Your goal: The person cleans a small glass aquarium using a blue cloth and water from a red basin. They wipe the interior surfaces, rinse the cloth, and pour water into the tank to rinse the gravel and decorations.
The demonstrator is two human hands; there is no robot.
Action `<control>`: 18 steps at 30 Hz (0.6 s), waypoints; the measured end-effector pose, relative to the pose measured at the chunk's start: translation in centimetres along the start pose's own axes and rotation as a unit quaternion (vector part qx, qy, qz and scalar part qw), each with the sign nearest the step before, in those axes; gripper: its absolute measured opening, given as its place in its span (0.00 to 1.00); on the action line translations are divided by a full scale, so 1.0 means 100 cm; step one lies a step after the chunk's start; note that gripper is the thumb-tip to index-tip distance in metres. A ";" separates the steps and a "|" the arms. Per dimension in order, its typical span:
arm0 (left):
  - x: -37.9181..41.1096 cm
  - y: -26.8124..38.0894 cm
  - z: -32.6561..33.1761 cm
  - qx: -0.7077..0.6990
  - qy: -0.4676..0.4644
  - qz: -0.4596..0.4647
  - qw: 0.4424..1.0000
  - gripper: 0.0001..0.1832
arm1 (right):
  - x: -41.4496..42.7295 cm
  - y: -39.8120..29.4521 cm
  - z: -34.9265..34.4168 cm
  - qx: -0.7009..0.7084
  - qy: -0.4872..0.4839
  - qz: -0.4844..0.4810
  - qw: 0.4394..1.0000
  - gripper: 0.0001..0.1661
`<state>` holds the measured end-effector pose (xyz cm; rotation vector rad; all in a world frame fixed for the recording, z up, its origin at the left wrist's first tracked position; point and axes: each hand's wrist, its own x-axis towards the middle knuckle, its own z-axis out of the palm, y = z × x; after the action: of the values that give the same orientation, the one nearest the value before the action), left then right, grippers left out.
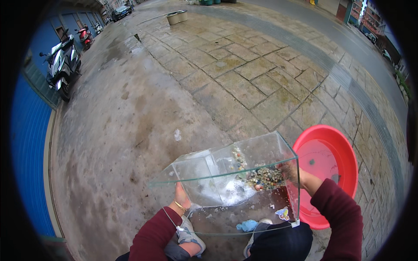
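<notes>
A clear glass fish tank (209, 169) stands tilted between my knees, with foamy water (240, 192) and colourful pebbles (266, 177) inside. My left hand (181, 197) supports its lower left end from beneath, the fingers partly hidden by the glass. At the right end, my right hand (292, 173) is by the pebbles, seen through the glass; its fingers are blurred, and their grip does not show. A butterfly sticker (282, 214) is on the lower right glass. A blue cloth or crumpled plastic (247, 225) shows through the glass near my shoe.
A red plastic basin (351, 176) with water stands right of the tank on stone paving (241, 88). Wet concrete (107, 146) lies to the left, beside a blue roller shutter (27, 156). Parked scooters (63, 63) and a beige tub (176, 18) are farther off.
</notes>
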<state>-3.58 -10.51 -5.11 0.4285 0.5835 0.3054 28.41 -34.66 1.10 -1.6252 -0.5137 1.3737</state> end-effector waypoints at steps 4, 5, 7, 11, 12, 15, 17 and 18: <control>0.002 0.020 0.019 0.016 0.026 -0.021 0.999 0.38 | 0.023 0.047 0.017 0.245 0.070 0.044 0.966 0.39; 0.001 0.024 0.024 0.035 0.009 -0.038 0.999 0.38 | 0.024 0.048 0.023 0.246 0.085 0.034 0.965 0.40; -0.005 0.042 0.046 0.059 0.014 -0.079 0.995 0.38 | 0.023 0.059 0.031 0.252 0.109 0.028 0.961 0.44; -0.023 0.062 0.063 0.086 0.048 -0.148 0.984 0.36 | 0.036 0.073 0.042 0.389 -0.035 0.072 0.918 0.50; -0.027 0.066 0.062 0.065 0.052 -0.145 0.986 0.36 | 0.038 0.062 0.054 0.404 -0.046 0.076 0.910 0.50; -0.037 0.058 0.057 0.020 0.094 -0.168 0.981 0.38 | 0.033 0.043 0.065 0.464 -0.093 0.133 0.871 0.48; -0.040 0.049 0.045 -0.005 0.135 -0.196 0.971 0.39 | 0.039 0.038 0.063 0.465 -0.129 0.159 0.861 0.48; -0.044 0.044 0.037 -0.021 0.134 -0.186 0.973 0.39 | 0.040 0.027 0.067 0.439 -0.134 0.150 0.876 0.46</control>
<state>-5.54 -9.52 1.80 0.2301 0.9037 0.0151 22.73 -30.38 -3.02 -0.7782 0.2328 1.7229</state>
